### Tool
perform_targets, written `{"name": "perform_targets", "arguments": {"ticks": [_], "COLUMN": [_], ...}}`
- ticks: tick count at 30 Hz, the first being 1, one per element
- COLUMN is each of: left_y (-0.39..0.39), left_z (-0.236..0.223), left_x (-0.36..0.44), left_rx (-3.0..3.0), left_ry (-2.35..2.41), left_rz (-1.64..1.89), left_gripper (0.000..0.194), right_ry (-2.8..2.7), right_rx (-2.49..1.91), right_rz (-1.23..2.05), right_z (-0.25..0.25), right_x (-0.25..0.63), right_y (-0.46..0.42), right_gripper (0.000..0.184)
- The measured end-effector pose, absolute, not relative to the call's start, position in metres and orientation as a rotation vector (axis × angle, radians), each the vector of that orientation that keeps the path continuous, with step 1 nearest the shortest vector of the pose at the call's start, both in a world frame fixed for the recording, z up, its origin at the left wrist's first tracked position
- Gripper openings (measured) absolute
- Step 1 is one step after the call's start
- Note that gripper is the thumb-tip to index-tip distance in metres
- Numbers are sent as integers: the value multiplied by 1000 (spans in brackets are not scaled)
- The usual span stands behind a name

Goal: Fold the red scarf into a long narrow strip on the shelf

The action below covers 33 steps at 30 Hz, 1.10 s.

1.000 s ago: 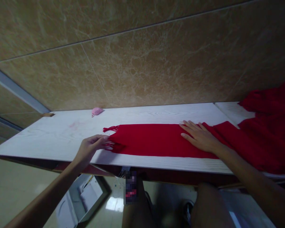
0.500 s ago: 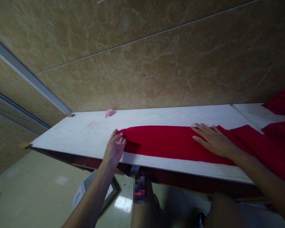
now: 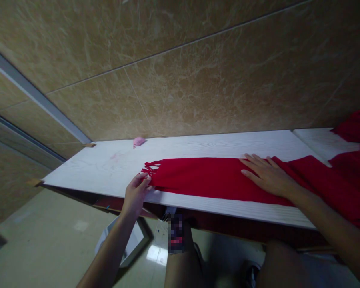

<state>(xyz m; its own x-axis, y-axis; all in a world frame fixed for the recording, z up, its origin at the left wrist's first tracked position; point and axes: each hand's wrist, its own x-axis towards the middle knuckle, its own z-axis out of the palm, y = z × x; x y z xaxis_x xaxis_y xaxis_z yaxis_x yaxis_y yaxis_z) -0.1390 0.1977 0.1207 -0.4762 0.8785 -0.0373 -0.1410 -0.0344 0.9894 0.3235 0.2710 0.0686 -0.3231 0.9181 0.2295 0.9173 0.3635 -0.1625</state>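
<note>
A red scarf (image 3: 198,178) with a fringed end lies along the white tabletop (image 3: 93,168), running off to the right in loose folds. My left hand (image 3: 137,189) is at the fringe on the scarf's left end, its fingertips pinched on the strands nearest me. Some of the other strands lie spread on the white surface. My right hand (image 3: 268,175) rests flat on the scarf, fingers stretched out and pointing left, holding nothing.
A small pink object (image 3: 139,142) lies near the wall's foot. The tan tiled wall (image 3: 222,88) borders the far side. Bunched red cloth (image 3: 355,128) is at the far right. Under the table's front edge stands a white bin-like container (image 3: 133,242); a blurred phone-like patch (image 3: 176,234) is over my leg.
My left hand has moved a little left and toward me, and the fringe now shows, no longer covered or folded under. My right hand has stayed in place on the scarf.
</note>
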Motion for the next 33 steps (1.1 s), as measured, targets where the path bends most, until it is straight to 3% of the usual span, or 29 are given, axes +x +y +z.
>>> {"name": "perform_targets", "arguments": {"ticks": [6,17,26,33], "left_y": [192,196,186,188], "left_z": [119,137,124,136], "left_x": [-144,-151,-178,-179], "left_rx": [1082,935,1996,1984], "left_ry": [1579,1383,1811,2152], "left_rz": [1495,1571,1050,735], "left_gripper": [52,45,24,51], "right_ry": [-2364,-2371,-2401,-2429], "right_rx": [-1649,-1659,-1705,-1697], "right_rz": [21,-6,18,-150], "right_z": [73,76,82,92], "right_x": [322,321,318,311], "right_y": [270,268,265,257], "right_gripper": [70,66,67,63]}}
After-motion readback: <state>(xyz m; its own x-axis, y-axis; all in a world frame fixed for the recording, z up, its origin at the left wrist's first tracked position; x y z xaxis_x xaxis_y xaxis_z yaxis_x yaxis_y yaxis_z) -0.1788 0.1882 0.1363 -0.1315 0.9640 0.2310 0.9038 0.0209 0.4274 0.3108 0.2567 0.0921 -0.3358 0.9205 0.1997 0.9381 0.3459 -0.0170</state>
